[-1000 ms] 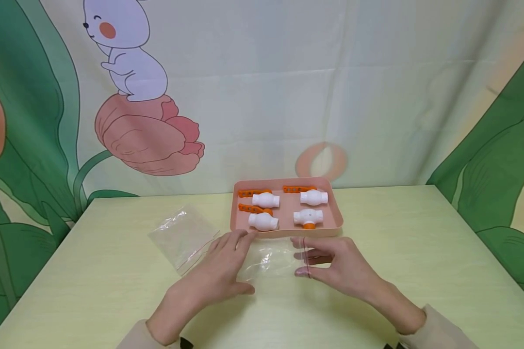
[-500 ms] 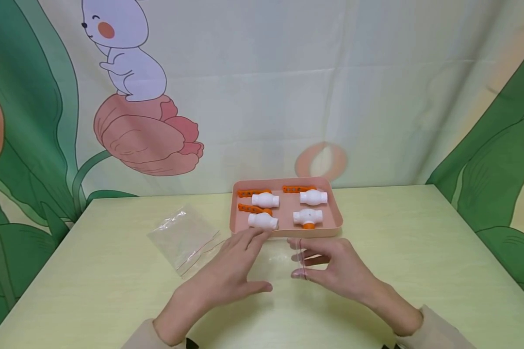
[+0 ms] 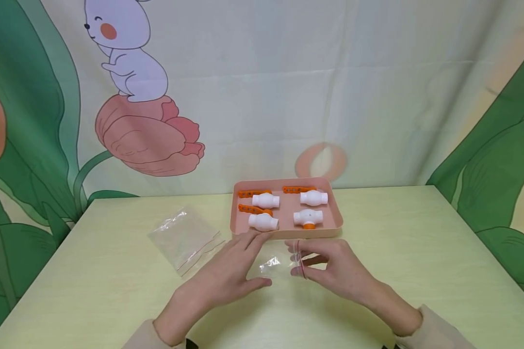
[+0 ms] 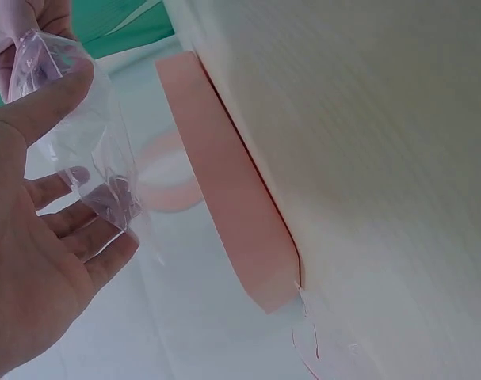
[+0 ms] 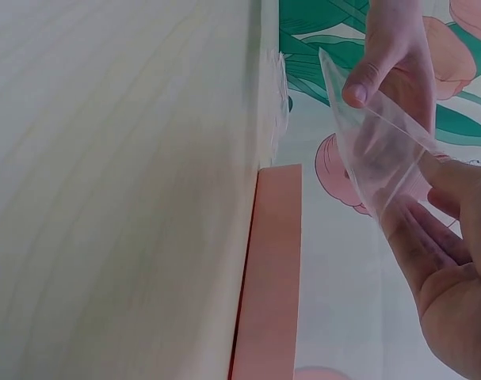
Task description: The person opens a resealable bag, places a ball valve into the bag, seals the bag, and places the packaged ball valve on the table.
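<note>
A clear zip bag (image 3: pixel 270 261) with a red line at its mouth is held up between the two hands. The right hand (image 3: pixel 338 264) has its thumb and fingertips inside the bag's mouth, spread apart so that the mouth gapes. At the bag's other end, the left hand (image 3: pixel 227 269) has its thumb apart from its extended fingers; in the left wrist view some fingertips (image 4: pixel 105 218) show through the film. Nothing can be seen inside the bag. Behind the hands, a pink tray (image 3: pixel 288 233) holds several white valves (image 3: pixel 307 216) with orange handles.
Another clear zip bag (image 3: pixel 183 237) lies flat on the pale wooden table (image 3: pixel 397 242), left of the tray and partly behind the left hand. A printed cloth (image 3: pixel 253 97) hangs along the table's back edge.
The left hand has shifted slightly right, closer to the right hand, then stayed there. The right hand has drifted slightly left, still inside the bag's mouth. The tray and valves have not moved.
</note>
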`<state>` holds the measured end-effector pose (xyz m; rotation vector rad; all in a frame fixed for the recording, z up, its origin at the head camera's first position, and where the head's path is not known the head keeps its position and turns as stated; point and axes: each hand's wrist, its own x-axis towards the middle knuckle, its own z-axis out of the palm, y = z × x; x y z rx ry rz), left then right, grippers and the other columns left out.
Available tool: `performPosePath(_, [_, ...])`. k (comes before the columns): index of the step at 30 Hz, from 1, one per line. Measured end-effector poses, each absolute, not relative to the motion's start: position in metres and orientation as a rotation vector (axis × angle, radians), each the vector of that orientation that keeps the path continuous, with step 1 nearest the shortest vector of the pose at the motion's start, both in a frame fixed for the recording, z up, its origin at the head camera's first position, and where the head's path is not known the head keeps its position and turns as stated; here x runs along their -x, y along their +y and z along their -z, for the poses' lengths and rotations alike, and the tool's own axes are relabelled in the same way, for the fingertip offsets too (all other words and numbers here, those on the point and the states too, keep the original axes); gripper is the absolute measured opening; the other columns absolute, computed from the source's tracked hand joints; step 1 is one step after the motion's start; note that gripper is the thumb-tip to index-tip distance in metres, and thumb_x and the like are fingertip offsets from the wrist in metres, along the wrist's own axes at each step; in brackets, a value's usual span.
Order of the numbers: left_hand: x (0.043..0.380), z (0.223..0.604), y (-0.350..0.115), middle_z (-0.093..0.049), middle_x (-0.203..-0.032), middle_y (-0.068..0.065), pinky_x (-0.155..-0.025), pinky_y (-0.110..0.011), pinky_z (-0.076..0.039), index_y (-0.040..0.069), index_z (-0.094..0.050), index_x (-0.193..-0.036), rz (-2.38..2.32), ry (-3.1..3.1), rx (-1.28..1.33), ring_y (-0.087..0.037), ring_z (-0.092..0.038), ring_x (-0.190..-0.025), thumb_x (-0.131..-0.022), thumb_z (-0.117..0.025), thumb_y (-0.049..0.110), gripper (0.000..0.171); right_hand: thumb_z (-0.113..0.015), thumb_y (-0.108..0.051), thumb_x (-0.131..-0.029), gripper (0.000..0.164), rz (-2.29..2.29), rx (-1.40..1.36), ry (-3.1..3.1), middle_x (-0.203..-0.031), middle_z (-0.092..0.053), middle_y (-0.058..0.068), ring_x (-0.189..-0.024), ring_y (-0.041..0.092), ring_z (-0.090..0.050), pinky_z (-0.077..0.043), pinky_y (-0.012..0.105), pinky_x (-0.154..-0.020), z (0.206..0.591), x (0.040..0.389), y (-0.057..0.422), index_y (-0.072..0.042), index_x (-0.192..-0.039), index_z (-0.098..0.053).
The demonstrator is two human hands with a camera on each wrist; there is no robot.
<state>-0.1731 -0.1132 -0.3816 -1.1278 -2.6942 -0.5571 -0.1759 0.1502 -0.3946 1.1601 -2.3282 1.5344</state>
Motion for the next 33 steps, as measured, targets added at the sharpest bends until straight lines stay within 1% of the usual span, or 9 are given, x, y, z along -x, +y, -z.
performPosePath(5, [0.174, 0.382, -0.114, -0.054, -0.136, -0.003, -0.106, -0.039, -0.044, 0.013, -0.041, -0.152, 0.565, -2.668, 1.136, -0.020, -0.053, -0.124, -0.083, -0.088, 0.033, 0.086, -0.079, 0.004, -0.087, 0.022, -1.517, -1.183, -2.290, -0.104, -0.074, 0.005, -0.094, 0.021, -0.072, -0.061, 0.031, -0.078, 0.391, 0.175, 0.151, -0.009, -0.105, -0.077])
performPosePath(8, [0.174, 0.383, -0.114, -0.054, -0.134, -0.002, -0.105, -0.039, -0.045, 0.014, -0.041, -0.152, 0.566, -2.655, 1.142, -0.019, -0.054, -0.121, -0.083, -0.088, 0.033, 0.086, -0.075, 0.012, -0.087, 0.025, -1.491, -1.166, -2.264, -0.101, -0.073, 0.005, -0.093, 0.021, -0.070, -0.061, 0.032, -0.078, 0.389, 0.175, 0.153, -0.009, -0.099, -0.077])
performPosePath(10, [0.174, 0.384, -0.114, -0.054, -0.133, -0.001, -0.103, -0.039, -0.046, 0.014, -0.042, -0.152, 0.564, -2.651, 1.142, -0.018, -0.055, -0.119, -0.083, -0.088, 0.033, 0.086, -0.072, 0.017, -0.086, 0.029, -1.476, -1.111, -2.273, -0.098, -0.074, 0.001, -0.091, 0.019, -0.070, -0.061, 0.033, -0.077, 0.387, 0.176, 0.155, -0.009, -0.095, -0.078])
performPosePath(13, [0.174, 0.386, -0.115, -0.054, -0.133, 0.001, -0.103, -0.039, -0.046, 0.015, -0.042, -0.153, 0.565, -2.654, 1.134, -0.017, -0.055, -0.119, -0.083, -0.089, 0.033, 0.086, -0.068, 0.020, -0.085, 0.032, -1.435, -1.006, -2.315, -0.091, -0.073, -0.003, -0.084, 0.014, -0.070, -0.061, 0.032, -0.076, 0.385, 0.178, 0.159, -0.011, -0.090, -0.077])
performPosePath(17, [0.174, 0.388, -0.116, -0.054, -0.130, 0.002, -0.102, -0.039, -0.046, 0.016, -0.041, -0.154, 0.574, -2.658, 1.123, -0.016, -0.056, -0.116, -0.082, -0.089, 0.033, 0.087, -0.066, 0.016, -0.087, 0.030, -1.378, -0.879, -2.380, -0.086, -0.073, -0.005, -0.078, 0.011, -0.069, -0.060, 0.031, -0.072, 0.382, 0.183, 0.162, -0.011, -0.091, -0.076])
performPosePath(24, [0.173, 0.388, -0.118, -0.054, -0.129, 0.003, -0.103, -0.041, -0.045, 0.017, -0.040, -0.154, 0.566, -2.668, 1.117, -0.016, -0.056, -0.115, -0.083, -0.088, 0.034, 0.087, -0.071, 0.005, -0.092, 0.013, -1.319, -0.797, -2.458, -0.088, -0.073, -0.008, -0.076, 0.009, -0.069, -0.059, 0.030, -0.069, 0.382, 0.195, 0.167, -0.007, -0.096, -0.075])
performPosePath(26, [0.173, 0.387, -0.117, -0.054, -0.128, 0.003, -0.102, -0.041, -0.046, 0.017, -0.041, -0.154, 0.559, -2.668, 1.116, -0.016, -0.056, -0.114, -0.083, -0.088, 0.034, 0.087, -0.072, 0.002, -0.093, 0.010, -1.296, -0.798, -2.479, -0.087, -0.073, -0.008, -0.077, 0.010, -0.069, -0.059, 0.030, -0.069, 0.383, 0.198, 0.169, -0.007, -0.096, -0.075])
performPosePath(30, [0.173, 0.385, -0.117, -0.055, -0.126, 0.003, -0.102, -0.041, -0.046, 0.017, -0.040, -0.154, 0.545, -2.677, 1.112, -0.016, -0.056, -0.113, -0.083, -0.088, 0.034, 0.087, -0.071, 0.000, -0.094, 0.009, -1.256, -0.800, -2.535, -0.088, -0.072, -0.007, -0.079, 0.011, -0.069, -0.059, 0.030, -0.070, 0.382, 0.207, 0.172, -0.007, -0.096, -0.074])
performPosePath(33, [0.173, 0.384, -0.117, -0.055, -0.128, 0.003, -0.103, -0.043, -0.045, 0.018, -0.039, -0.155, 0.544, -2.693, 1.103, -0.017, -0.056, -0.116, -0.084, -0.088, 0.034, 0.087, -0.070, 0.000, -0.094, 0.007, -1.238, -0.804, -2.567, -0.090, -0.072, -0.002, -0.082, 0.014, -0.070, -0.060, 0.029, -0.071, 0.383, 0.214, 0.172, -0.006, -0.097, -0.074])
